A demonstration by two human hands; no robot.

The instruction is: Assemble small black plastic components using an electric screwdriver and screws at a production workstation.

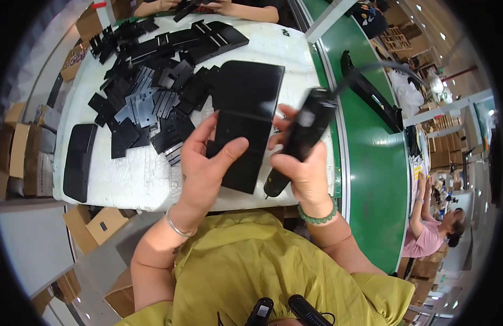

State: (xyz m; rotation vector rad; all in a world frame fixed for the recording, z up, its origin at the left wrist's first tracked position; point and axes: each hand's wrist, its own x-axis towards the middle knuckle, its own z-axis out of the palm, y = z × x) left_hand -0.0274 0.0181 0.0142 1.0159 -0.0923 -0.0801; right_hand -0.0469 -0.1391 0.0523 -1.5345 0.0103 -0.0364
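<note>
A glossy black panel point(246, 125) with rounded upper corners is held up over the white table by my left hand point(208, 163). My thumb lies across its face while the other fingers go behind its left edge. My right hand point(306, 174) is closed around a black electric screwdriver point(312, 117), slightly blurred. A cable point(371, 66) runs from the tool's upper end off to the right. The thin bit points down toward me, beside the panel's lower right corner and apart from it.
Several black and grey metal brackets point(140, 103) lie heaped on the white table point(129, 187). A dark flat panel point(79, 163) rests at its left edge. To the right, a green conveyor point(376, 179) carries a long black part point(371, 92). Another person's hands point(221, 6) work at the far edge.
</note>
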